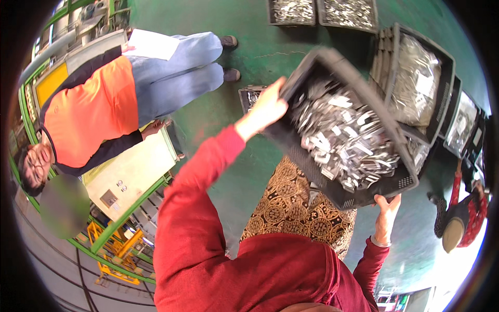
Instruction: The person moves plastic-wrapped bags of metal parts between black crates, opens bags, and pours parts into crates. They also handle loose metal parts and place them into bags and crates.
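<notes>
Between my two hands hangs a black plastic crate (327,184), tilted and smeared a little by motion. Many small shiny metal parts (353,140) lie heaped inside it. My left hand (265,108) grips the rim at the crate's upper left end. At the lower right corner, my right hand (386,216) has its fingers curled under the edge. Some of those fingers are hidden behind the crate wall.
More crates of metal parts (293,11) stand on the green floor ahead. Stacked crates (442,112) with plastic-wrapped contents rise at the right. A person in an orange vest (99,99) is at the left beside a machine cabinet (130,177). Another person (462,221) is far right.
</notes>
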`<action>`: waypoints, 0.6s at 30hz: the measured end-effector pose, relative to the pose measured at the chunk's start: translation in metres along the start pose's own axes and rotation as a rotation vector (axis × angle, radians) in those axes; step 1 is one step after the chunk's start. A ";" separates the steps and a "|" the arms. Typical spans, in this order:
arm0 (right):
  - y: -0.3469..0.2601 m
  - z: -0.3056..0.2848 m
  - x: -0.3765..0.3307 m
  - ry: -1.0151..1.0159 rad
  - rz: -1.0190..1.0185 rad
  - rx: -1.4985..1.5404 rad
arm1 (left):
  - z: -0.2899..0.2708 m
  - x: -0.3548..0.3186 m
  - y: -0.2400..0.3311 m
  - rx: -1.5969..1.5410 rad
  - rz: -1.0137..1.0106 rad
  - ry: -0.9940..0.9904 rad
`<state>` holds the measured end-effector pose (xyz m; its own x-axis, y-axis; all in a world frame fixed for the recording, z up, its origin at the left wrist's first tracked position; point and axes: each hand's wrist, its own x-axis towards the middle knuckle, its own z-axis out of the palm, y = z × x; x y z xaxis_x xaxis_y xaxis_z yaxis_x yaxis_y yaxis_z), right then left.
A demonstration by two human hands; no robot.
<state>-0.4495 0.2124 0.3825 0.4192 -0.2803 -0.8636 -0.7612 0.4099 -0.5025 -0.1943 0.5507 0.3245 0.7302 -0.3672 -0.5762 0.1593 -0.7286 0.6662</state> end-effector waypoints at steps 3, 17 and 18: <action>0.002 0.056 0.011 -0.014 -0.180 -0.242 | 0.033 -0.117 -0.096 -0.636 -0.469 0.154; 0.406 0.343 -0.012 -0.262 0.605 0.728 | -0.082 -0.091 -0.407 0.494 -0.132 0.214; 0.441 0.371 -0.003 -0.198 0.614 0.835 | -0.075 -0.068 -0.420 0.567 -0.102 0.195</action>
<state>-0.6023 0.7162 0.1481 0.2081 0.2939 -0.9329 -0.3194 0.9219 0.2192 -0.2607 0.9251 0.1194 0.8465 -0.2058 -0.4910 -0.1046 -0.9686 0.2256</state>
